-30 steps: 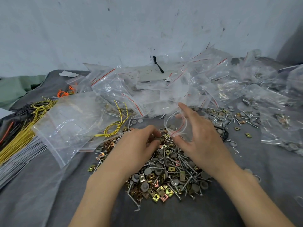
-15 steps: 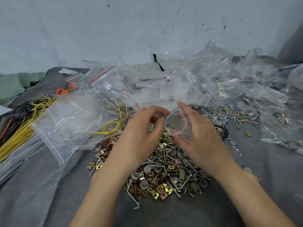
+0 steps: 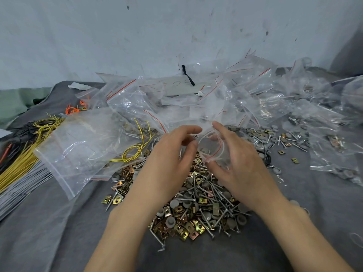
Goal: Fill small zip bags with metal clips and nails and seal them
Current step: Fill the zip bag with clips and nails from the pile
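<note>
Pinching the rim of the small zip bag (image 3: pixel 216 152) between thumb and forefinger, the right hand (image 3: pixel 239 163) holds its red-lined mouth bowed open toward the left hand (image 3: pixel 167 163). The left hand's fingers are curved at that mouth, thumb and forefinger apart. A thin nail (image 3: pixel 180 155) shows just under them, but whether it is gripped cannot be told. A second ago this left hand was down on the pile picking parts; it has since risen to the opening while the right hand kept the bag where it was. So a load is probably being dropped in, and sealing is not yet due. Nearest, toward the near edge of the grey cloth surface (image 3: pixel 59 232), lies the pile of clips and nails (image 3: pixel 196 209), directly under both wrists. The held bag hangs just above the pile's far side, with a few grey pieces seeming to lie inside. Toward the left edge, a large clear bag (image 3: pixel 82 146) lies over yellow wires (image 3: pixel 23 161). Along the far edge rises a heap of zip bags (image 3: pixel 225 99).
</note>
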### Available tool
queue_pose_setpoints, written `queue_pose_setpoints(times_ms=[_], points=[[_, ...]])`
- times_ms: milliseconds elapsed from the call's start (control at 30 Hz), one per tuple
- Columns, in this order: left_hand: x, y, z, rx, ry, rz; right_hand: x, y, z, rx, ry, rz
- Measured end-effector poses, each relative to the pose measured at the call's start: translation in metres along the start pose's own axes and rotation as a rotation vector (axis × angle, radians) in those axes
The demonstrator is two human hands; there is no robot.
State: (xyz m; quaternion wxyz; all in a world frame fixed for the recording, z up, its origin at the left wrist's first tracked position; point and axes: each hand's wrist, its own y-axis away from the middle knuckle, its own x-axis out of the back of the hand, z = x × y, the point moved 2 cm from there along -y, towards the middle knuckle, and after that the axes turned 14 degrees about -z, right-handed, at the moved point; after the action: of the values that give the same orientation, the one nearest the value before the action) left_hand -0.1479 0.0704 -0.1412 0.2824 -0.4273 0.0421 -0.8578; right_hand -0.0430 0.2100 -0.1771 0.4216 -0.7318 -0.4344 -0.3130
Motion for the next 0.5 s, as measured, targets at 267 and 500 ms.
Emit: queue_pose_setpoints(times_ms=[267, 500], points=[[-0.011, 0.003, -0.016, 0.203, -0.197, -0.196, 0.005, 0.000, 0.002, 0.000, -0.052, 0.014], [-0.034, 0.005, -0.020, 0.273, -0.555, -0.473, 0.005, 0.000, 0.003, -0.014, -0.044, 0.004]])
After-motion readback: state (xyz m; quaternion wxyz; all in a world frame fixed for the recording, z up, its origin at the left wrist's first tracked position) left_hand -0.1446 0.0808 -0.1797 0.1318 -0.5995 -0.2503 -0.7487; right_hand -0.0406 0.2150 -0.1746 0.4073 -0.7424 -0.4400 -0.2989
